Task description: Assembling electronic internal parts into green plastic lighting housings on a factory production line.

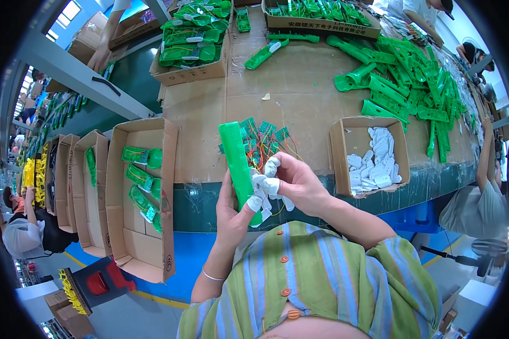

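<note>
Closely gripped: a green casing between two hands over the bench edge

White-covered tips mark the fingers [272, 166] at work. The left hand [232, 213] is clamped on the long green casing [238, 164], its fingers along the left side and its thumb pressing near the near end. The right hand [304, 183] bends its thumb and index finger toward the casing's right side; whether those tips pinch anything, one cannot tell.

Held at a tilt, the casing crosses above the bench's near edge [201, 195]. It is narrow, bright green and glossy, with a squared far end and a ridged right side.

Just beyond it, a pile of small green circuit boards [266, 135] with red and yellow wires limits the reach. A stretch of cardboard sheet [314, 121] runs right from there to an open box [340, 155] of white pieces [376, 164]. To the left, an open carton [141, 243] holds three fitted casings [144, 178], its raised rim near the left forearm. Farther right spreads a heap of green casings [398, 82]; far left stands a filled box [195, 76].
</note>
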`<action>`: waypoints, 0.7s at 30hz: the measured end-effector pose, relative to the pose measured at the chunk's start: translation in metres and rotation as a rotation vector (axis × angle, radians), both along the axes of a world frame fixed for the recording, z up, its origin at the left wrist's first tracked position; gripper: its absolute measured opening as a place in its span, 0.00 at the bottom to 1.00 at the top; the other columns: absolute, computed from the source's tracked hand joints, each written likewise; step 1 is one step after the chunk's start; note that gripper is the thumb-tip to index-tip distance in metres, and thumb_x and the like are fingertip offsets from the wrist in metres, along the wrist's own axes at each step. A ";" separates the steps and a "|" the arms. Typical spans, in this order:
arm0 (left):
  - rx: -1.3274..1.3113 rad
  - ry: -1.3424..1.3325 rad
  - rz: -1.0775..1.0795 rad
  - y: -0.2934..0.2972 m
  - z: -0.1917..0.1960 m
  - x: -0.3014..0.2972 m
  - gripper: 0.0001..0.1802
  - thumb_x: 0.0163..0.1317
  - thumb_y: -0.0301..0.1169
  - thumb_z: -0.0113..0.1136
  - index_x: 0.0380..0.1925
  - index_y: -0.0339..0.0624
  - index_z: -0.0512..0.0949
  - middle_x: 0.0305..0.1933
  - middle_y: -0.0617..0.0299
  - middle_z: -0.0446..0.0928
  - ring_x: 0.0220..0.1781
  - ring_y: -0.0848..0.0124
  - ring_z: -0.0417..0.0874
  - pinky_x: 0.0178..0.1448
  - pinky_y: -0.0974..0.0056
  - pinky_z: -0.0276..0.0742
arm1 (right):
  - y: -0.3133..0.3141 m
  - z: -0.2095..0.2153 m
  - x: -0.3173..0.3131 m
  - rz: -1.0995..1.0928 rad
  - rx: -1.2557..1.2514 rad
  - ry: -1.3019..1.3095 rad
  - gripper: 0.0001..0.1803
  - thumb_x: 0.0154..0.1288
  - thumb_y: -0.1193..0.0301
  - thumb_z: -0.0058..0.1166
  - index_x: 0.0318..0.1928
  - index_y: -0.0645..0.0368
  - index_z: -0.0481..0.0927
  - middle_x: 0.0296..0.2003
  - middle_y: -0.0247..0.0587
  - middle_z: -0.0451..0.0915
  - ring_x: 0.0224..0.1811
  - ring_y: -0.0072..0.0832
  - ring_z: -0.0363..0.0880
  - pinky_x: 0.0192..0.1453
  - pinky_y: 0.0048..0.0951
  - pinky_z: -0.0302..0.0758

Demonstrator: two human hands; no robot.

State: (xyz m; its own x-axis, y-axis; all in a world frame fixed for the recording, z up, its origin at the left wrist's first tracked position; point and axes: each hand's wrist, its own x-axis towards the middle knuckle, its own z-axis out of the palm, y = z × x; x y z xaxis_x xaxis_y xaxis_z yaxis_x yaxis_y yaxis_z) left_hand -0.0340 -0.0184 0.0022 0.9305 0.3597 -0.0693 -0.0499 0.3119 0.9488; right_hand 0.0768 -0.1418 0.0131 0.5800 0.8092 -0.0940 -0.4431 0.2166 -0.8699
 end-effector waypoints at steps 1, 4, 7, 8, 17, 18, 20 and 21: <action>-0.001 -0.001 -0.001 0.000 -0.002 0.000 0.41 0.55 0.32 0.60 0.64 0.35 0.48 0.56 0.55 0.66 0.56 0.68 0.69 0.58 0.64 0.67 | 0.000 0.000 -0.001 -0.009 0.013 0.027 0.11 0.59 0.77 0.54 0.39 0.58 0.66 0.32 0.30 0.72 0.36 0.16 0.73 0.40 0.19 0.72; 0.063 0.000 -0.028 0.001 -0.003 -0.002 0.41 0.56 0.32 0.59 0.65 0.36 0.47 0.57 0.55 0.65 0.56 0.68 0.69 0.58 0.65 0.67 | 0.003 0.003 -0.008 -0.006 0.001 -0.032 0.11 0.59 0.79 0.53 0.40 0.59 0.66 0.34 0.32 0.73 0.36 0.16 0.74 0.39 0.19 0.73; 0.132 -0.025 -0.060 0.000 -0.002 0.000 0.41 0.58 0.33 0.57 0.65 0.36 0.46 0.58 0.54 0.64 0.56 0.67 0.69 0.58 0.64 0.66 | 0.003 0.000 -0.010 -0.009 -0.033 -0.163 0.12 0.59 0.80 0.52 0.42 0.62 0.66 0.34 0.34 0.75 0.35 0.17 0.76 0.37 0.20 0.75; 0.236 -0.026 -0.043 -0.002 -0.002 0.000 0.40 0.57 0.32 0.56 0.65 0.37 0.46 0.57 0.54 0.65 0.56 0.67 0.69 0.57 0.64 0.67 | 0.002 0.000 -0.010 -0.037 -0.077 -0.231 0.11 0.58 0.81 0.51 0.41 0.62 0.67 0.33 0.34 0.75 0.35 0.17 0.76 0.37 0.20 0.75; 0.204 0.065 -0.009 0.016 -0.019 -0.008 0.34 0.53 0.28 0.56 0.60 0.36 0.56 0.46 0.57 0.72 0.39 0.70 0.77 0.41 0.68 0.76 | -0.007 -0.008 0.027 -0.021 -0.179 -0.769 0.11 0.51 0.84 0.53 0.38 0.66 0.74 0.27 0.36 0.75 0.30 0.18 0.74 0.32 0.25 0.72; 0.033 0.087 0.049 0.021 -0.025 -0.012 0.31 0.53 0.26 0.56 0.58 0.36 0.59 0.44 0.58 0.72 0.36 0.72 0.77 0.38 0.69 0.76 | -0.006 -0.015 0.050 -0.207 -0.320 -0.996 0.13 0.48 0.83 0.53 0.38 0.63 0.75 0.28 0.41 0.75 0.26 0.25 0.74 0.31 0.27 0.71; -0.067 0.027 0.174 0.028 -0.018 -0.010 0.27 0.52 0.23 0.57 0.54 0.35 0.64 0.39 0.57 0.73 0.34 0.72 0.77 0.35 0.69 0.75 | -0.001 -0.029 0.093 -0.471 -0.553 -1.256 0.11 0.48 0.83 0.51 0.35 0.62 0.75 0.29 0.45 0.75 0.25 0.35 0.75 0.32 0.29 0.72; -0.064 0.003 0.163 0.029 -0.017 -0.006 0.27 0.52 0.23 0.57 0.54 0.35 0.64 0.38 0.57 0.74 0.34 0.72 0.77 0.36 0.69 0.75 | -0.001 -0.044 0.101 -0.478 -0.558 -1.261 0.11 0.48 0.83 0.51 0.35 0.62 0.75 0.29 0.45 0.75 0.25 0.35 0.75 0.32 0.29 0.72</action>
State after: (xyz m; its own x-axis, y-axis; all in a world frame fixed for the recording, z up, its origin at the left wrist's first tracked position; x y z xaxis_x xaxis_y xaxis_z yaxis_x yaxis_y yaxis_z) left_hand -0.0400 0.0106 -0.0144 0.8601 0.5004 -0.0992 -0.1023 0.3597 0.9274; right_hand 0.1780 -0.1426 -0.0309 0.7110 0.5491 0.4393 0.6774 -0.3670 -0.6376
